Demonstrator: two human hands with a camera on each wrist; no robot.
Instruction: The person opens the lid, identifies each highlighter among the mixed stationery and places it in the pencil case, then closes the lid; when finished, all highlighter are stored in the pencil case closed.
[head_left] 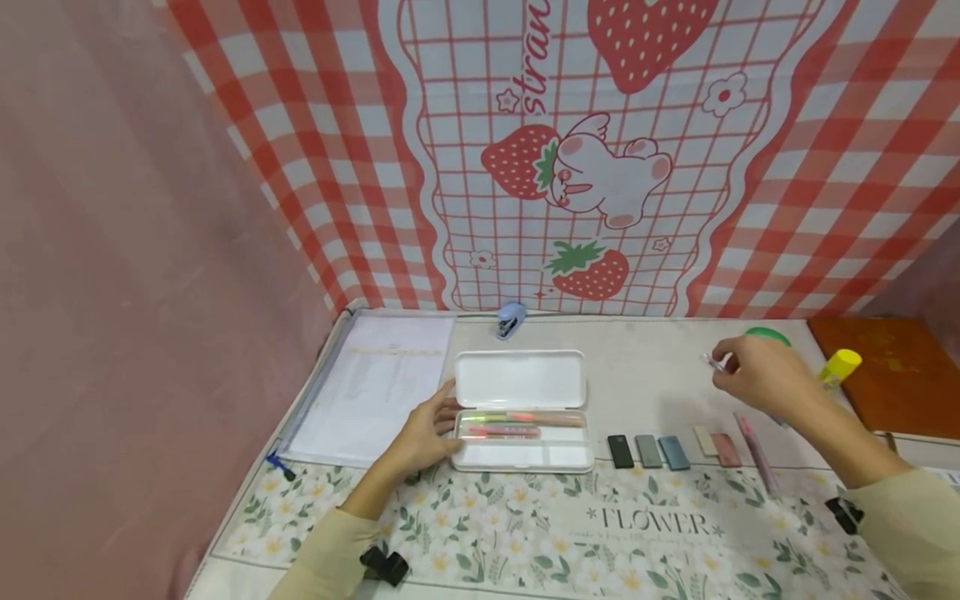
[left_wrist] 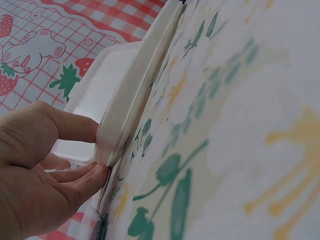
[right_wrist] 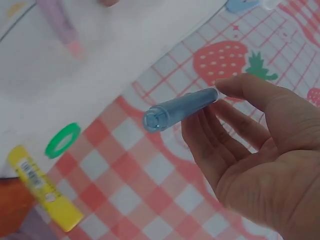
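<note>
An open white pencil case (head_left: 525, 457) lies on the table with its lid (head_left: 521, 379) tilted back. Several pens and highlighters (head_left: 504, 432) lie inside its far compartment. At the case's left end, my left hand (head_left: 422, 437) grips the edge; the left wrist view has the thumb on the wall and fingers (left_wrist: 82, 182) at the bottom corner. Raised over the right side of the table, my right hand (head_left: 768, 379) pinches a translucent blue pen (right_wrist: 182, 109) between thumb and fingers. Below that hand lies a pink-purple pen (head_left: 759, 454).
Several small erasers or blocks (head_left: 649, 452) form a row right of the case. A yellow glue stick (head_left: 840, 367), a green ring (head_left: 768, 335) and a brown notebook (head_left: 892, 375) lie far right. Behind the case is a blue stapler (head_left: 511, 320); papers (head_left: 367, 383) lie left.
</note>
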